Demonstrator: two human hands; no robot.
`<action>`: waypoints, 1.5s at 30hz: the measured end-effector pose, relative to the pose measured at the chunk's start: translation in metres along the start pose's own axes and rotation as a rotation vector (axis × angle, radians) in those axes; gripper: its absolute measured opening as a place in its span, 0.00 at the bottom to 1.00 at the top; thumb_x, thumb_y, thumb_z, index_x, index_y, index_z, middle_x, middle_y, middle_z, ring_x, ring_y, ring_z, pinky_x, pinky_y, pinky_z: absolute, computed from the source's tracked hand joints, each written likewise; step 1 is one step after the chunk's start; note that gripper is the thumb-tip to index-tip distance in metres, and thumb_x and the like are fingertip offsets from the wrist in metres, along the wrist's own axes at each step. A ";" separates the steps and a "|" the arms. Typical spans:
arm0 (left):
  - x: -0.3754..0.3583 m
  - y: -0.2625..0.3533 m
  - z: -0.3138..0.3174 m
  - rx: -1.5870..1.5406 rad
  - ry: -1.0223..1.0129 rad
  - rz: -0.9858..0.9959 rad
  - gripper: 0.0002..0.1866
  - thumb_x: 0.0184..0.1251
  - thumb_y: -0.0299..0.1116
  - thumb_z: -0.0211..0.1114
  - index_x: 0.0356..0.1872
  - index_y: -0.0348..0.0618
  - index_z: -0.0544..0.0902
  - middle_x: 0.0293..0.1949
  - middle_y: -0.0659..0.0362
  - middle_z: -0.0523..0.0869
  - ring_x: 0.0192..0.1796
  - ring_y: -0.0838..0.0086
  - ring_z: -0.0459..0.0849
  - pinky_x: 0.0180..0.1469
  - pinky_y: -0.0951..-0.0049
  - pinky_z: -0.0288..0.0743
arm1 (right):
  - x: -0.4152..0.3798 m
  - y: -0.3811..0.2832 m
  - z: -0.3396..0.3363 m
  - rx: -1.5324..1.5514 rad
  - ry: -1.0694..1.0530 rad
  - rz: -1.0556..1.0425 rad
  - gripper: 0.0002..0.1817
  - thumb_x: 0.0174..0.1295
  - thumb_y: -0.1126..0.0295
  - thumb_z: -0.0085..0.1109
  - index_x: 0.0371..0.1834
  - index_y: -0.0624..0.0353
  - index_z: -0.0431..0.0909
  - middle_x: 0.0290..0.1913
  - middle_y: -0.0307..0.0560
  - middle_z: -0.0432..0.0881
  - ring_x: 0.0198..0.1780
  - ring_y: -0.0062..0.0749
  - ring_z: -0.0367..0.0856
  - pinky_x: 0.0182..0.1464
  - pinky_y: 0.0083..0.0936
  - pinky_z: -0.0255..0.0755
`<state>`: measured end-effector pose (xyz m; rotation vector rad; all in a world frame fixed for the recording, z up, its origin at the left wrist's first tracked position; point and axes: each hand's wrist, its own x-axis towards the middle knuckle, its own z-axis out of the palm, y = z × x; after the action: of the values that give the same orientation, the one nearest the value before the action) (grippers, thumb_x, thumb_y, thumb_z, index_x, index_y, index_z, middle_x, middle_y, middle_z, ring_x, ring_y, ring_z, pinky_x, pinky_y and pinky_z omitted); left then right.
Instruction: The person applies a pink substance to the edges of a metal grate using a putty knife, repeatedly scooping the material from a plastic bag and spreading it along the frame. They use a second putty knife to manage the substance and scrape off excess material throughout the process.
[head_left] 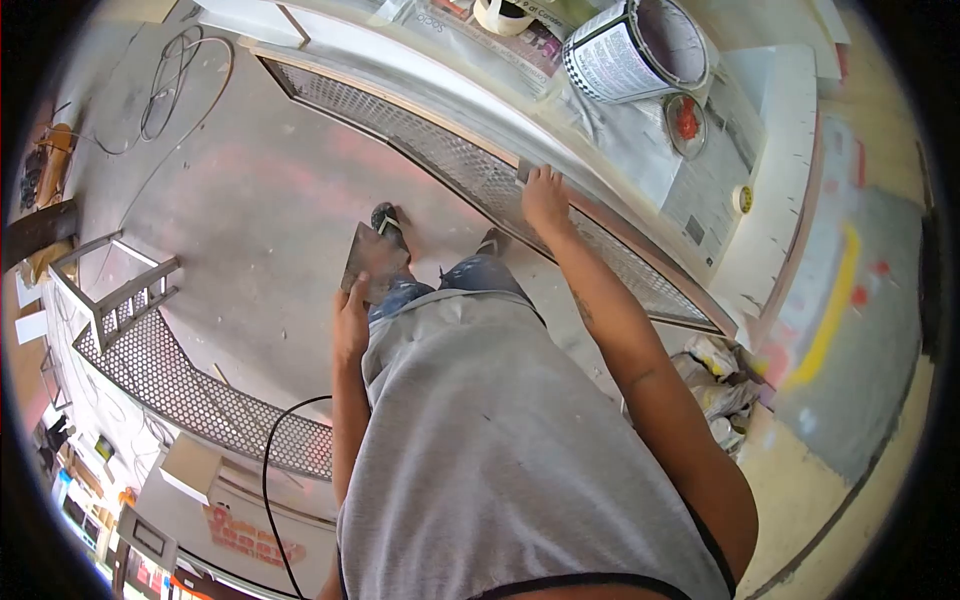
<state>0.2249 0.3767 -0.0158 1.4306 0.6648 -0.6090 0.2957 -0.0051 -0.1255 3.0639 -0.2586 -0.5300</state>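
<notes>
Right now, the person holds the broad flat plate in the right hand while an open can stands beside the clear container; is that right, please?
Not quite: the head view shows the broad flat plate in the left hand, not the right hand. The open can does stand beside the clear container.

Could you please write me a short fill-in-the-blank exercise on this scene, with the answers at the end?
1. The left hand holds a flat plate, while the small flat tool is in the person's ____ hand.
2. The small round container beside the large open tin has a substance inside that is ____ in colour.
3. The sleeveless top that the person wears is ____ with black edging.

Missing words: right; red; grey.
</notes>
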 end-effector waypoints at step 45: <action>-0.037 0.132 0.133 0.266 -0.790 0.961 0.36 0.59 0.13 0.52 0.72 0.45 0.70 0.70 0.45 0.69 0.72 0.51 0.68 0.72 0.57 0.65 | -0.182 -0.052 -0.234 2.439 -0.126 0.615 0.14 0.67 0.67 0.63 0.54 0.54 0.79 0.45 0.37 0.85 0.43 0.29 0.85 0.39 0.30 0.81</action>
<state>0.3020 0.2499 0.1046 1.3991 -0.7297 -0.4239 0.2136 0.0752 0.1526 -0.5934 0.8604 0.0415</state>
